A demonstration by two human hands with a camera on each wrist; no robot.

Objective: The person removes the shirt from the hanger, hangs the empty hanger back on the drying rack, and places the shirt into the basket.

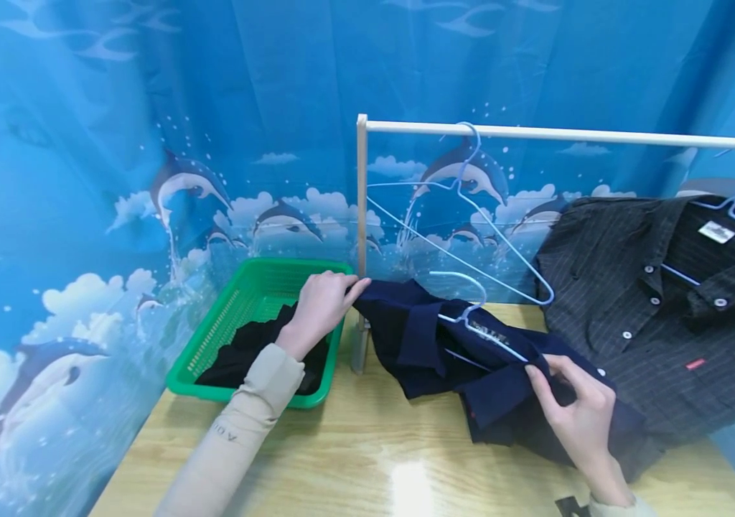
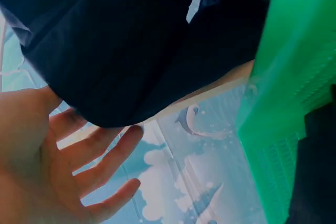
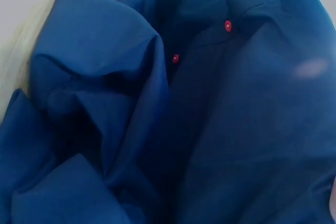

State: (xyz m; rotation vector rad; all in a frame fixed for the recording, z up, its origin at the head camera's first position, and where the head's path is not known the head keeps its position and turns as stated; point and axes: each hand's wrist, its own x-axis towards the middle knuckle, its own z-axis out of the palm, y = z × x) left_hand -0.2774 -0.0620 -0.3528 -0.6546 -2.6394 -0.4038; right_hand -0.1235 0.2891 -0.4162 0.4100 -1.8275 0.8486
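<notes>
Light wooden table (image 1: 367,459) with laundry on it

A green plastic mesh basket (image 1: 225,323) sits at its left rear corner beside the pale wooden post of a hanging rack (image 1: 361,237); a crumpled navy blue shirt (image 1: 432,345) lies mid-table, just beside a dark pinstriped shirt (image 1: 665,323).

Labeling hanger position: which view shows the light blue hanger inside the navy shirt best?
Head view. The light blue hanger shows its hook and one arm running into the navy shirt, between the left hand and right hand. The left wrist and right wrist views show only dark shirt fabric, no hanger.
</notes>
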